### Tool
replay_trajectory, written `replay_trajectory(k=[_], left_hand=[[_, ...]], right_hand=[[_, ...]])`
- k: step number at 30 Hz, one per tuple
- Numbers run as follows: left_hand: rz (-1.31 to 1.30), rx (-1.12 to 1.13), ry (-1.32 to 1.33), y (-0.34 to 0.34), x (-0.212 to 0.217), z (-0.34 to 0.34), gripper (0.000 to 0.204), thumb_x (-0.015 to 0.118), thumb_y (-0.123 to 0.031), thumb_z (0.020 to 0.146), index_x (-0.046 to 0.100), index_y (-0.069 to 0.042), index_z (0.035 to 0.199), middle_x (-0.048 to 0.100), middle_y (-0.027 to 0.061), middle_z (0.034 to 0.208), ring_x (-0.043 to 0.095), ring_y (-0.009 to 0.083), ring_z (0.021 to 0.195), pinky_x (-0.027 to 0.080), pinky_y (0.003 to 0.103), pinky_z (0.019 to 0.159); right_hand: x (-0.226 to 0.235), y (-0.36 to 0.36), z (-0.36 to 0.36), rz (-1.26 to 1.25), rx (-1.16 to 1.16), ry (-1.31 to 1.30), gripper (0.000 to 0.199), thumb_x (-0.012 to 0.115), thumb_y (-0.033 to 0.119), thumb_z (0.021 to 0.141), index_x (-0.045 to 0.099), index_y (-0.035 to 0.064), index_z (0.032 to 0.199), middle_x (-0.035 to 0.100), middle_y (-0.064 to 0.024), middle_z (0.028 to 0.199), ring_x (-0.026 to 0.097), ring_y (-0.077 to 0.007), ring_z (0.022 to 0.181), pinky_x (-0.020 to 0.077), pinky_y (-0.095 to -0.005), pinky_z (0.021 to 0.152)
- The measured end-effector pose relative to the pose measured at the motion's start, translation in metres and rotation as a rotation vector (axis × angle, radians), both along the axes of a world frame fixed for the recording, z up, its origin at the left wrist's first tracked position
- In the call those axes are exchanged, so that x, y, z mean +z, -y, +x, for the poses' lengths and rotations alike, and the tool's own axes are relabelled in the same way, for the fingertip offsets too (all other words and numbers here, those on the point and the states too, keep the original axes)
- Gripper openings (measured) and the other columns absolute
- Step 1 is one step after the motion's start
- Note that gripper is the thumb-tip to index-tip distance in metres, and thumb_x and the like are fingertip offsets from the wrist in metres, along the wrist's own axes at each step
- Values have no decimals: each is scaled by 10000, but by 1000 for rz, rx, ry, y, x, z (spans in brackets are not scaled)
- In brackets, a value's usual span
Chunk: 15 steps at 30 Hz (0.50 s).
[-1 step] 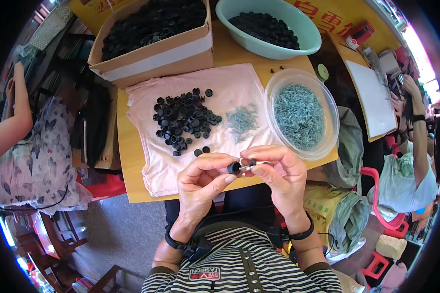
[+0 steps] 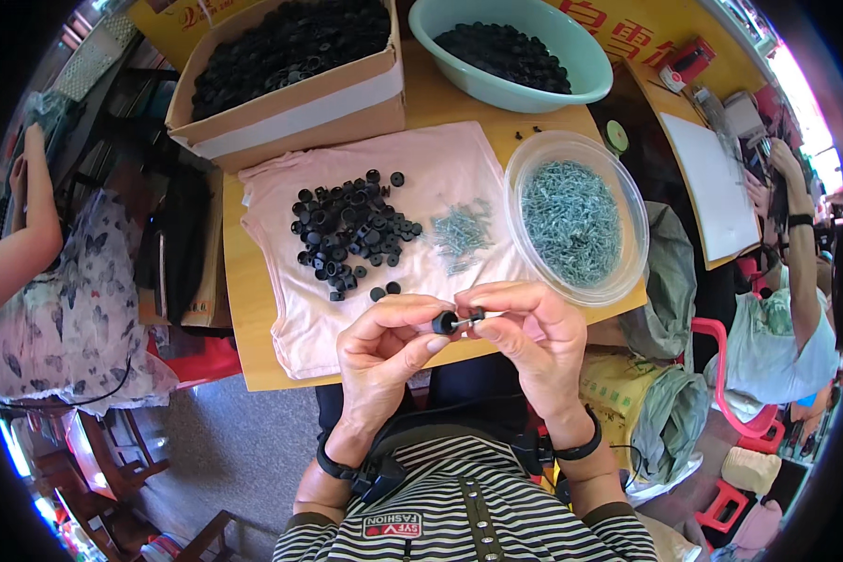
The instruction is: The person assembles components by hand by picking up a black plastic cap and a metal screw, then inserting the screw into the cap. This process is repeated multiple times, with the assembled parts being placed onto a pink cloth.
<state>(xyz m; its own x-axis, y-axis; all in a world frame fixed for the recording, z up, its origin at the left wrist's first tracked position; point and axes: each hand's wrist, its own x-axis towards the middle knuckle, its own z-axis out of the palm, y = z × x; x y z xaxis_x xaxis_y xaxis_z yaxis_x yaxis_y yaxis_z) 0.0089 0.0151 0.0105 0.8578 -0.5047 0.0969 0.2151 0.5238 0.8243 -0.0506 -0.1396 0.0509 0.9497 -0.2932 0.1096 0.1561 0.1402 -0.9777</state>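
Note:
My left hand (image 2: 381, 348) pinches a round black plastic cap (image 2: 444, 323) between thumb and fingertips. From the cap's open side a thin metal screw (image 2: 464, 323) reaches across to my right hand (image 2: 540, 339). There, a small black piece (image 2: 478, 315) sits between the thumb and fingers at the screw's other end; its exact shape is partly hidden. Both hands are close together over the near edge of a pink cloth (image 2: 300, 328). Beyond them lie a heap of black caps (image 2: 351, 225) and a small pile of loose screws (image 2: 462, 236).
A clear round tub (image 2: 640, 248) full of screws stands to the right. At the back are a cardboard box (image 2: 300, 112) and a pale green basin (image 2: 571, 84), both holding black parts. Other people sit left and right, a forearm (image 2: 33, 234) and a raised arm (image 2: 802, 262) showing.

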Motion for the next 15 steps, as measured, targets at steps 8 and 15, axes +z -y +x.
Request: replay_trajectory(k=[8, 15], left_hand=[[-11, 58, 15, 3, -2, 3, 264, 665, 117, 792, 632, 24, 1038, 603, 154, 1101, 606, 220, 1035, 526, 324, 895], [94, 85, 95, 4, -1, 2, 269, 681, 116, 781, 658, 17, 1029, 602, 153, 1116, 609, 205, 1020, 524, 298, 880]], right_hand=[[1, -1, 2, -285, -74, 50, 211, 704, 41, 823, 638, -29, 1010, 685, -134, 1005, 688, -168, 854, 575, -267, 723], [6, 1, 5, -607, -110, 134, 228, 739, 17, 772, 657, -12, 983, 689, -136, 981, 692, -205, 826, 571, -280, 709]])
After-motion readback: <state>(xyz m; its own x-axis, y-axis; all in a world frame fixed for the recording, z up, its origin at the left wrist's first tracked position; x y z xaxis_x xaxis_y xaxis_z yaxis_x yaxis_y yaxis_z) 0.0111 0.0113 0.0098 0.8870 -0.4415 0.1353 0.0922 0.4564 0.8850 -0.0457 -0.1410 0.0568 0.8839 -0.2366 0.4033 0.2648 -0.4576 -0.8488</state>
